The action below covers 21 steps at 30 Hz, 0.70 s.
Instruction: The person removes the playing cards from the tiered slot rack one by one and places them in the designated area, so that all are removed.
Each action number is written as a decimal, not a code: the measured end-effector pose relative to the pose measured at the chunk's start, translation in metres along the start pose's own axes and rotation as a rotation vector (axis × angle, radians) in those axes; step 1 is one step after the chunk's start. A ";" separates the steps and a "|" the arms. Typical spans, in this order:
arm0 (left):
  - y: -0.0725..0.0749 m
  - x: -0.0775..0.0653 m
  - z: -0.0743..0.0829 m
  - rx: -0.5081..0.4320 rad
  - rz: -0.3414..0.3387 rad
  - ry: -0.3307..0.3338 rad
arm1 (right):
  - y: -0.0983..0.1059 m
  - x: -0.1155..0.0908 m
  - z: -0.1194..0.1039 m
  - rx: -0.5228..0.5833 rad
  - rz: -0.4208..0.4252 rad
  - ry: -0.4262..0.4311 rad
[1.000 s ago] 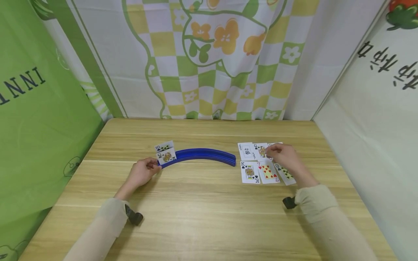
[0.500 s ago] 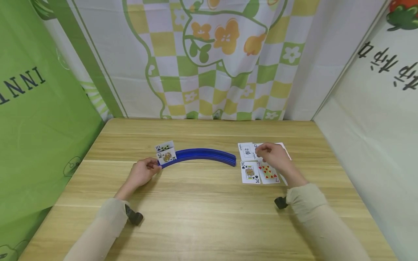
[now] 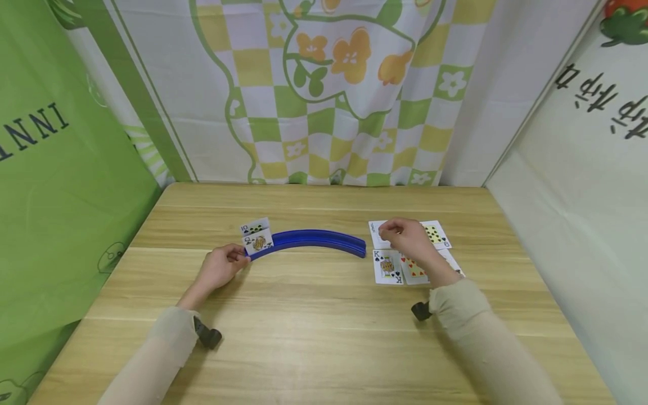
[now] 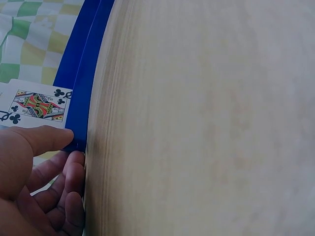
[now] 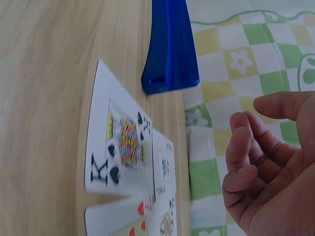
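My left hand (image 3: pixel 221 267) grips the left end of a curved blue card holder (image 3: pixel 320 236), thumb on its front face in the left wrist view. A queen of clubs (image 4: pixel 39 105) stands in that end, with a black ten (image 3: pixel 256 226) upright behind it. My right hand (image 3: pixel 409 241) hovers over the playing cards on the right, fingers loosely bent. In the right wrist view a gap shows between thumb and fingertips, with nothing in it. Under and around that hand lie a king of spades (image 3: pixel 387 267), a red seven (image 3: pixel 414 269) and a joker (image 3: pixel 373 230).
A black-pipped card (image 3: pixel 436 233) lies at the upper right of the laid-out cards, partly covered by the hand. The wooden table (image 3: pixel 304 326) ends at a checked, flowered cloth (image 3: pixel 334 135) behind. Green and white cloths hang at the sides.
My right hand has moved left across the laid-out cards, uncovering the upper right card and covering the joker's right part. The left hand, holder and its two cards have stayed put.
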<state>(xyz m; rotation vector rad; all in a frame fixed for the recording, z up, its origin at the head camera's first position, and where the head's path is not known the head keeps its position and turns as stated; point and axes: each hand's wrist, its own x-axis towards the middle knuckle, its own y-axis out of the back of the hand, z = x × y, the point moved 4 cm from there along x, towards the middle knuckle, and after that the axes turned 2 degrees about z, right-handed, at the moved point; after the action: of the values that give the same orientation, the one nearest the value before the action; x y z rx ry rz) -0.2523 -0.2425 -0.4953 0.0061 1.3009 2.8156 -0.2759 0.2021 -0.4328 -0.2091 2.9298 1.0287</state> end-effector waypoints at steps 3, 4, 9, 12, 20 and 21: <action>0.000 0.000 0.000 -0.001 -0.001 0.002 | -0.005 0.001 -0.006 -0.008 0.001 0.019; 0.000 0.000 0.000 -0.001 -0.002 0.003 | -0.007 0.002 -0.008 -0.010 -0.003 0.021; 0.000 0.001 0.000 -0.002 -0.007 0.008 | -0.017 0.004 -0.014 0.006 -0.020 0.021; 0.001 0.001 0.001 -0.002 -0.005 0.011 | -0.022 0.006 -0.018 0.000 -0.018 0.024; 0.001 0.001 0.001 0.005 -0.004 0.015 | -0.032 0.006 -0.032 -0.027 0.004 0.072; 0.001 0.000 0.001 0.003 -0.005 0.013 | -0.034 0.007 -0.033 -0.029 0.005 0.079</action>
<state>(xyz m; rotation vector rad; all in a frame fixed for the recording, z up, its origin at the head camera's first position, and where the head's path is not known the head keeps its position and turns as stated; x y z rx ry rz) -0.2527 -0.2422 -0.4936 -0.0153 1.3066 2.8145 -0.2773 0.1543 -0.4284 -0.2487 2.9877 1.0895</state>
